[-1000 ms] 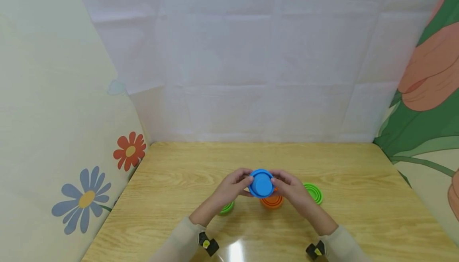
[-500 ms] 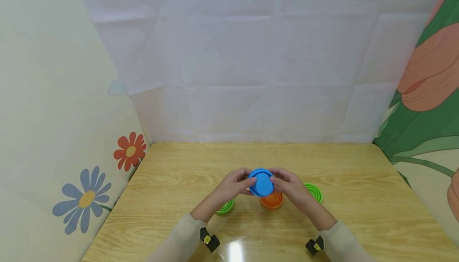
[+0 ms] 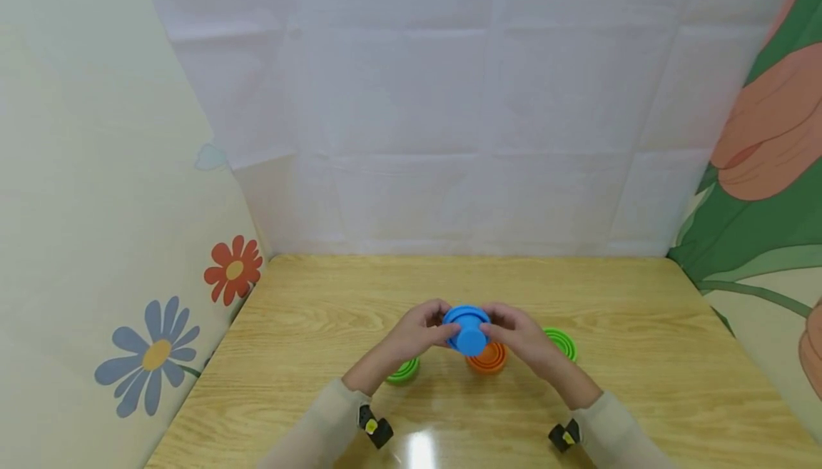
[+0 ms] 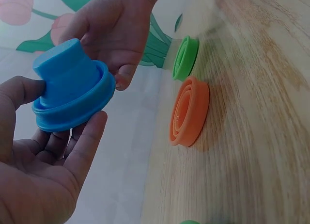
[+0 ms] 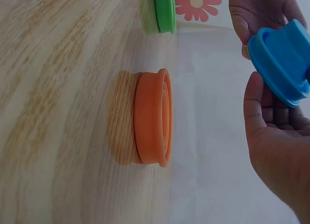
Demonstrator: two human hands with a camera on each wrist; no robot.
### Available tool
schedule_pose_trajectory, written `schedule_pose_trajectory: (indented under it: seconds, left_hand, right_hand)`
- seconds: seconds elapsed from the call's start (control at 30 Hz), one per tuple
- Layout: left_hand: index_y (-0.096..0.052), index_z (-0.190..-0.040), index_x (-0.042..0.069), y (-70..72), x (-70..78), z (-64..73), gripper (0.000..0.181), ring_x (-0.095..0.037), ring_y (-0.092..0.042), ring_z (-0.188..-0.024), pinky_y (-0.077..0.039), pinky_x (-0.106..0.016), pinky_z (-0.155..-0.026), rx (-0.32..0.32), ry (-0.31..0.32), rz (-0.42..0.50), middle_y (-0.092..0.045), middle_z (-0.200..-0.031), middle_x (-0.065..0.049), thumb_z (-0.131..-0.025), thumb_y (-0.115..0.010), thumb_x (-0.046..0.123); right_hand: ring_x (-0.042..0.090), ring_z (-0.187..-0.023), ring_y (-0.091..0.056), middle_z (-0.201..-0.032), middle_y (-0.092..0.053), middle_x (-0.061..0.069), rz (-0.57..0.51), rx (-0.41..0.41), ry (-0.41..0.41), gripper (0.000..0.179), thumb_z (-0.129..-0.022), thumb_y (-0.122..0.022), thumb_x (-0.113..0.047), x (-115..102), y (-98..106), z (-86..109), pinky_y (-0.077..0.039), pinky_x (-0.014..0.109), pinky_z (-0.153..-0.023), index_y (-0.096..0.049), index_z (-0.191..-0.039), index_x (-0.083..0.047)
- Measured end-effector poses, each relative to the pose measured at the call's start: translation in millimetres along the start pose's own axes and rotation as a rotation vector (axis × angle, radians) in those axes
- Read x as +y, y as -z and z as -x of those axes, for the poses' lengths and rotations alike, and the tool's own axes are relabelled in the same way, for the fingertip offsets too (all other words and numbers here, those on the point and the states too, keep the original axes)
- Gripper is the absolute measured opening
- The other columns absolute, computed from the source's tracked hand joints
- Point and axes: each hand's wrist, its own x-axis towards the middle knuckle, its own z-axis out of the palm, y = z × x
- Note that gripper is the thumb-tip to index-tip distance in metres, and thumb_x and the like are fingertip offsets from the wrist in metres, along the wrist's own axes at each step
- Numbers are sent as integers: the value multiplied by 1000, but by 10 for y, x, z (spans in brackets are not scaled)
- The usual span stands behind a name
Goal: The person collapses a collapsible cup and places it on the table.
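Observation:
Held up between both hands is a blue collapsible silicone cup [image 3: 472, 340], its narrow round base sticking out from the wider rim. My left hand [image 3: 417, 330] grips its left side, thumb on the base part and fingers beneath the rim. On the other side my right hand [image 3: 520, 337] holds the rim likewise. In the left wrist view the blue cup [image 4: 72, 83] is tilted, its protruding part slightly bent. Below the hands an orange collapsible cup [image 3: 488, 360] lies folded flat on the table.
One green collapsed cup [image 3: 404, 371] lies under the left wrist. Another green collapsed cup [image 3: 561, 343] sits beyond the right forearm. The wooden table [image 3: 321, 290] ends at a white cloth backdrop [image 3: 411, 133], with printed flower panels on both sides.
The blue cup's base now stands out further from its rim and tips downward toward me. Both hands keep their hold, with thumbs shifted slightly. The orange and green cups stay in place.

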Motion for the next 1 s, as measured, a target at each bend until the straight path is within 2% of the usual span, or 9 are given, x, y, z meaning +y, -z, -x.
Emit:
schedule_pose_trajectory:
  seconds: [0.17, 0.27, 0.4, 0.47, 0.67, 0.83, 0.9, 1.0]
  left_hand:
    - [-59, -100, 9, -8, -2, -8, 25, -19, -57, -84, -54, -38, -74, 52, -24, -154, -60, -92, -5, -88, -65, 29]
    - [-60, -96, 11, -13, -2, -14, 20, -18, -56, -80, -52, -30, -68, 71, -41, -227, -61, -88, -2, -87, -66, 28]
    - [-61, -94, 13, -20, -7, -16, 16, -17, -55, -77, -50, -27, -64, 70, -55, -282, -61, -84, 0, -86, -67, 26]
    - [-62, -94, 13, -21, -12, -14, 15, -16, -54, -75, -49, -26, -62, 68, -58, -302, -60, -83, 1, -86, -67, 25]
    - [-61, -95, 12, -27, -12, 7, 14, -15, -54, -75, -50, -25, -62, 67, -49, -312, -60, -83, 1, -85, -66, 20]
    - [-61, -96, 10, -37, -16, 2, 14, -14, -55, -74, -51, -24, -62, 66, -43, -323, -60, -83, 0, -83, -64, 16]
    - [-61, -97, 9, -42, -27, -6, 15, -14, -57, -75, -53, -25, -62, 60, -35, -308, -61, -83, -1, -83, -63, 14]
    - [-61, -99, 7, -45, -43, -14, 16, -15, -59, -76, -56, -29, -64, 50, -22, -261, -62, -85, -3, -83, -63, 13]
  right_hand:
    - [22, -97, -57, -110, -58, 13, 66, -13, 33, 37, -95, -55, -29, -8, -17, 2, -52, 31, -83, -54, -118, -1]
    - [21, -94, -58, -106, -59, 12, 100, -8, 31, 35, -95, -55, -30, -11, -33, 6, -53, 37, -83, -55, -114, -1]
    - [17, -88, -59, -101, -59, 11, 136, -8, 34, 29, -96, -54, -25, 0, -60, 10, -53, 45, -80, -55, -110, -1]
    - [15, -86, -58, -99, -59, 10, 155, -7, 40, 24, -96, -53, -21, 3, -77, 14, -53, 43, -79, -56, -108, 0]
    - [11, -85, -57, -97, -60, 10, 261, 14, 92, 13, -96, -52, -8, -172, -168, 71, -54, 27, -74, -57, -104, 1]
    - [10, -83, -56, -95, -60, 8, 340, 52, 154, 10, -95, -53, -10, -36, -158, 29, -54, 24, -69, -59, -101, -4]
    - [11, -83, -57, -94, -60, 7, 359, 69, 177, 10, -95, -53, -12, 64, -136, 0, -55, 24, -68, -59, -101, -5]
    - [13, -84, -58, -93, -61, 7, 379, 92, 203, 12, -96, -53, -14, 78, -129, 3, -55, 24, -68, -60, -101, -6]
